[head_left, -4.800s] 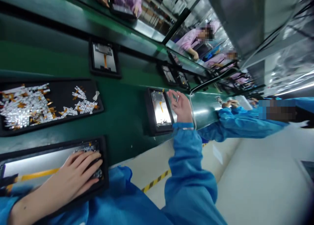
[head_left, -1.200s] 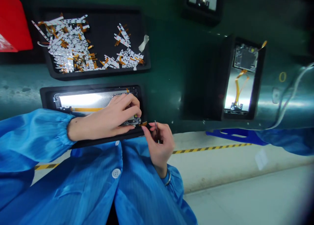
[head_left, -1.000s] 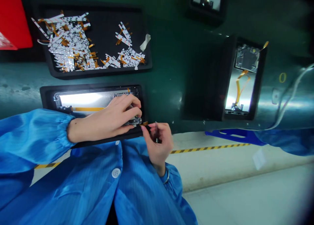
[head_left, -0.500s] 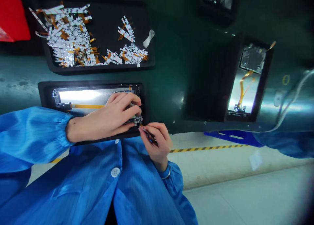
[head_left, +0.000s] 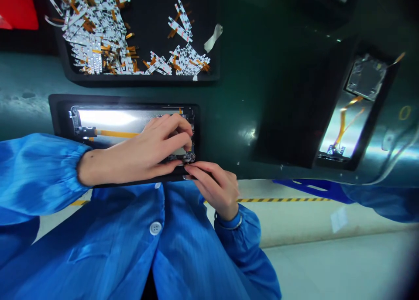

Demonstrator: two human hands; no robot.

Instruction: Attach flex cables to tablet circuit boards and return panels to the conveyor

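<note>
A smartphone-like device without its cover (head_left: 121, 117) lies in a black tray (head_left: 60, 117). It shows a bright metal plate, an orange flex cable (head_left: 116, 134) and a small circuit board (head_left: 189, 157) at its right end. My left hand (head_left: 153, 145) lies over that right end, fingers curled down and thumb at the near edge, gripping the device. At the near right corner, my right hand (head_left: 216, 184) has its fingertips pinched against the board. A silver tip of the tweezers (head_left: 187, 177) sticks out under its fingers; the rest is hidden.
Behind lies a black tray (head_left: 140, 78) heaped with white strips and orange flex tails (head_left: 98, 38). A second opened device (head_left: 348, 117) sits in a holder at right. A red object (head_left: 16, 8) is at far left. Beyond a blue plastic piece (head_left: 307, 189) shows another person's blue sleeve (head_left: 382, 202).
My right hand has turned flatter, its fingers now reaching to the board corner and the tweezers mostly hidden beneath. My left hand stays over the device. The camera view has shifted.
</note>
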